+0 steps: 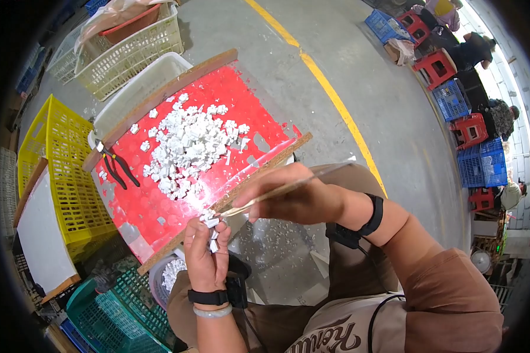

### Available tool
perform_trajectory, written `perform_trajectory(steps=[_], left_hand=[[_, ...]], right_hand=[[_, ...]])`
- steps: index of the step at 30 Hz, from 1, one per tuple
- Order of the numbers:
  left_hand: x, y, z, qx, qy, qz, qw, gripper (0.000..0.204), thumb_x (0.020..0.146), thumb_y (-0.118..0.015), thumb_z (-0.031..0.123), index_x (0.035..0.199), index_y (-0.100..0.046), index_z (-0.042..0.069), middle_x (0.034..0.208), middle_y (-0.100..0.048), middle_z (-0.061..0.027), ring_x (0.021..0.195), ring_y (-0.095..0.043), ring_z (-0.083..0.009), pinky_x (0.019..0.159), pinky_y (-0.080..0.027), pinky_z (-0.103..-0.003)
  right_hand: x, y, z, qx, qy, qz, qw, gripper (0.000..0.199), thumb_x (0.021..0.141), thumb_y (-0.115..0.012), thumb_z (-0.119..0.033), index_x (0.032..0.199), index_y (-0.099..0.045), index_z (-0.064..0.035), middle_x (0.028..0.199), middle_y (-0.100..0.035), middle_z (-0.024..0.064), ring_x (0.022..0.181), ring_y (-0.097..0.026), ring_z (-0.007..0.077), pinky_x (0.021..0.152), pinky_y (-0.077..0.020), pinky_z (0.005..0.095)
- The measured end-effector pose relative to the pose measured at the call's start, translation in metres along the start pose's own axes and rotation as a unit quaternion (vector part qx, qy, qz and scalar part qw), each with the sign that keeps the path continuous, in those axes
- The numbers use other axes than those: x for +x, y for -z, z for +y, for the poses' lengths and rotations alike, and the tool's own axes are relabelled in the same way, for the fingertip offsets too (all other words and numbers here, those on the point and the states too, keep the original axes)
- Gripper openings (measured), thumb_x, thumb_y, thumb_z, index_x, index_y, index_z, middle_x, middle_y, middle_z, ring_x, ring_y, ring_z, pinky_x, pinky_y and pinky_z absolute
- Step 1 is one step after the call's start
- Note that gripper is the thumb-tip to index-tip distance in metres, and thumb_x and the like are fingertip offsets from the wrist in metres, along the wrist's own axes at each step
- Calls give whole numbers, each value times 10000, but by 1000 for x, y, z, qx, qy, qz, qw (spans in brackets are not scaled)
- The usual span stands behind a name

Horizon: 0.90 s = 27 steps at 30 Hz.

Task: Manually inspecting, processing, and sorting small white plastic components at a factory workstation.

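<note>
Fingers of my left hand [206,250] close round a few small white plastic-looking pieces [213,235], at the near edge of the red-topped board. Just to its right, my right hand [288,191] grips a long, thin, blade-like tool [330,170], somewhat smeared by motion. One end of the tool points at the pieces in my left hand; the other runs out past my right wrist. Over the board [150,217] spreads a heap of small white flower-shaped pieces [188,141]. Pliers [118,165] with black-and-yellow handles lie at the board's left side.
Wooden strips edge the board. Left of it stand a yellow crate [56,159] and a green basket [138,300]. Below the near edge, a tub [159,276] contains white bits. Behind are a pale tub [159,70] and a cream crate [129,56]. People sit far right.
</note>
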State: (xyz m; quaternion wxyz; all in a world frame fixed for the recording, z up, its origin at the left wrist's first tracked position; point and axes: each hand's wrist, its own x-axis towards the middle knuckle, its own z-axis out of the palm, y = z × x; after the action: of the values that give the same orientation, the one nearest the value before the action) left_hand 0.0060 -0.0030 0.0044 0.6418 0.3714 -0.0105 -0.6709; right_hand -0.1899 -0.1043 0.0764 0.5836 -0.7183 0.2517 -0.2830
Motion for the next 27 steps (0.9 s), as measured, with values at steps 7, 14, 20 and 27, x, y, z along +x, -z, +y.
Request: perform_trajectory(steps=[7,14,20,27], left_hand=[[0,-3,-2,9,5,-8,1000,140,897,-584,133,983,-556,27,988,-617,-116,825,-630,-161,763,-557,-272],[0,-2,-2,29,-12,0,1000,111,890,-592,117,951,-574,26,967,-629,-120,821,-631,-169,744,-559,-278],[4,9,-6,40,-24,-3,999,70,885,-590,91,924,-574,35,968,-630,-144,814,-639,-195,735,-566,-292],[2,6,-5,31,-3,17,999,82,890,-589,106,924,-554,40,969,-627,-156,810,-635,-185,733,-567,-284]], right_hand=[[0,-8,5,-55,86,-6,995,196,801,-667,-53,997,-653,-59,914,-659,86,850,-624,243,743,-502,337],[-1,-12,8,-98,110,-26,989,157,837,-613,-74,993,-602,-65,940,-650,91,880,-623,281,775,-496,366],[-4,-15,14,-181,170,-48,967,120,859,-587,-92,973,-597,-58,909,-642,91,838,-620,266,724,-505,340],[-5,-9,-5,-96,37,-15,995,97,841,-588,-54,930,-612,-27,859,-647,112,776,-648,255,670,-522,329]])
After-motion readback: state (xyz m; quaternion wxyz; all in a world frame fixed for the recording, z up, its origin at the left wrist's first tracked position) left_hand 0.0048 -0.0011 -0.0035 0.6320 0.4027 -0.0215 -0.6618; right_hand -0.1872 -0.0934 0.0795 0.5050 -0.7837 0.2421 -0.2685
